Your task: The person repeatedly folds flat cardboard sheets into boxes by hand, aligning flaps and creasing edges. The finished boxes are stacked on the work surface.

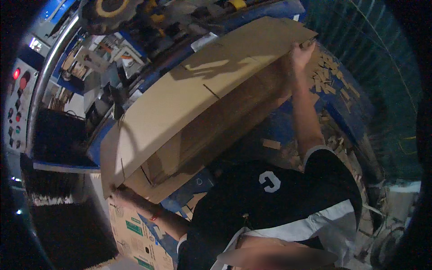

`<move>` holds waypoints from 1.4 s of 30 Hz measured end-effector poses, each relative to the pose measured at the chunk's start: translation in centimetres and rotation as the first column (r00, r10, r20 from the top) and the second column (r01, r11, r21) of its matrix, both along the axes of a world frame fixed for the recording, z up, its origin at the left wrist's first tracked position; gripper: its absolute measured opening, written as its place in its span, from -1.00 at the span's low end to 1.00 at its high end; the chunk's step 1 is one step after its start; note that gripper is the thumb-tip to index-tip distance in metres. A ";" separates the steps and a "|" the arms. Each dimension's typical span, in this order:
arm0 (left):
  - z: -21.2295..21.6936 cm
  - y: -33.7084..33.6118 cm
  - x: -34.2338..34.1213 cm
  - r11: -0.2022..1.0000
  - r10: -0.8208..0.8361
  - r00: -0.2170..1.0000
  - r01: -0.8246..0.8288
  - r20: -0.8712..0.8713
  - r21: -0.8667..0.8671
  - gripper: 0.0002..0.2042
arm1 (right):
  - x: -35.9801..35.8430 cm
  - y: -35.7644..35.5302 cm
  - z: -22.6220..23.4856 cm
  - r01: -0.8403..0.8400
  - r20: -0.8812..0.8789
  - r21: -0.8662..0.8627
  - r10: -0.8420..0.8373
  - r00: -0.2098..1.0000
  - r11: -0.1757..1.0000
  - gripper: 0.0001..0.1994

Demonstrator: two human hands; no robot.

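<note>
A long stack of flat brown cardboard sheets (202, 96) stretches between my two hands, tilted from lower left to upper right. My left hand (119, 192) grips the stack's near lower-left corner from underneath. My right hand (300, 49) holds the far upper-right edge, arm stretched out. My dark shirt with white trim fills the lower middle of the view.
A blue machine frame (270, 13) runs behind the stack. A control panel with a red button (17, 74) stands at far left. Cardboard scraps (328, 81) litter the blue surface at right. A printed carton (135, 234) lies below my left arm.
</note>
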State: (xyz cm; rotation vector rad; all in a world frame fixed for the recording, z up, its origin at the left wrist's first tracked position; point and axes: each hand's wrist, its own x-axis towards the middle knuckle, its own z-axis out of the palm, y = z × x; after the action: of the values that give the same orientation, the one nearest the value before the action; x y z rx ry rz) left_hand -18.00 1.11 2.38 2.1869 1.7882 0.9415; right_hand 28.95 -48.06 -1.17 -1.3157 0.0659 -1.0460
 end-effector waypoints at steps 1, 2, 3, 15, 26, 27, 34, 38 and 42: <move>-0.4 -0.1 0.1 0.994 -0.086 0.995 0.089 0.049 -0.064 -0.69 | 0.2 -0.1 0.8 -0.099 -0.074 0.047 0.102 0.992 0.994 -0.51; -0.7 -0.2 0.3 0.992 -0.123 0.992 0.122 -0.027 -0.022 -0.69 | 0.2 -0.2 2.2 -0.173 -0.282 0.176 0.218 0.934 0.969 -0.55; -1.1 -0.8 0.1 0.989 -0.107 0.975 0.124 -0.196 0.079 -0.68 | -1.0 -0.3 3.3 -0.263 -0.206 0.018 0.261 0.943 0.965 -0.53; -1.3 -12.1 1.8 0.444 -0.896 0.434 0.881 0.097 0.165 -0.43 | -23.2 7.5 2.5 -0.062 -0.218 -0.965 0.644 0.734 -0.256 -0.62; 0.5 -12.2 4.8 0.252 -0.898 0.211 0.966 -0.385 -0.059 -0.47 | -20.1 8.2 1.4 0.088 -0.131 -0.963 0.726 0.675 -0.256 -0.63; 0.6 -11.9 5.1 0.256 -0.898 0.223 0.966 -0.379 -0.039 -0.47 | -19.3 8.7 1.6 0.136 -0.079 -0.966 0.753 0.654 -0.219 -0.63; 1.2 -5.2 11.9 0.288 -0.920 0.343 0.919 -0.187 0.269 -0.40 | -11.7 16.8 2.6 -0.056 -0.237 -0.964 0.742 0.627 -0.261 -0.60; 0.8 -1.2 16.0 0.395 -0.884 0.449 0.865 -0.128 0.309 -0.38 | -9.6 20.7 1.7 -0.001 -0.203 -0.968 0.776 0.597 -0.252 -0.59; 0.2 -0.4 16.6 0.423 -0.865 0.487 0.836 -0.117 0.350 -0.38 | -9.3 21.2 1.0 -0.096 -0.268 -0.960 0.771 0.577 -0.263 -0.60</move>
State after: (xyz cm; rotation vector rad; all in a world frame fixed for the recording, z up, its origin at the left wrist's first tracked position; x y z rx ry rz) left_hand -1.42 0.71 2.63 2.6943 0.2156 1.0643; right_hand 19.66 -26.90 -0.18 -1.9597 -1.9904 -0.4591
